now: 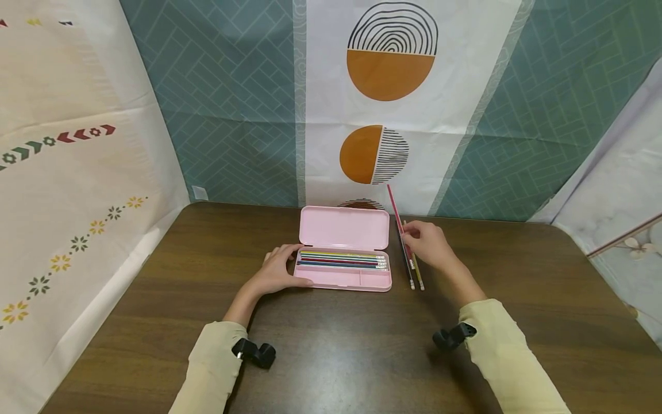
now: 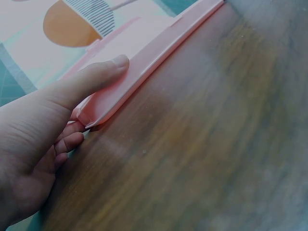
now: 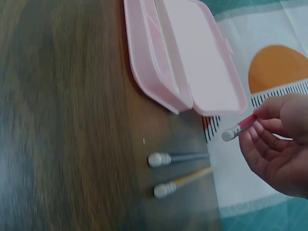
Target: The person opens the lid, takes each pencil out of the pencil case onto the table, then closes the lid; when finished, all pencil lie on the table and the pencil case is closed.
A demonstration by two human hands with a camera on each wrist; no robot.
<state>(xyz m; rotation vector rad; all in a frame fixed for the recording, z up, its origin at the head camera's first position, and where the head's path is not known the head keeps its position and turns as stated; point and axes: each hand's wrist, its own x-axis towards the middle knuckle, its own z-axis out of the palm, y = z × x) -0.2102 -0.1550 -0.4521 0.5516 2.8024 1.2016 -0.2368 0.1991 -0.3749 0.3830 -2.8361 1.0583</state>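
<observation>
A pink pencil case (image 1: 328,278) lies with its lid (image 1: 343,227) folded back, and several pencils (image 1: 336,259) lie side by side in its rear compartment. My left hand (image 1: 274,271) grips the case's left end, the thumb on the front edge and the fingers around the end. Just right of the case, my right hand (image 1: 428,246) pinches a red pencil (image 3: 247,122) near its eraser end, raised and tilted with the other end pointing away. Below it on the table are a dark pencil (image 3: 187,157) and a yellow pencil (image 3: 193,177), erasers toward me.
The brown wooden table (image 1: 341,356) meets a patterned cloth (image 1: 248,115) hanging along its far edge. Pale cloths hang at the left and right sides. Two small compartments at the case's front are split by a divider (image 1: 360,278).
</observation>
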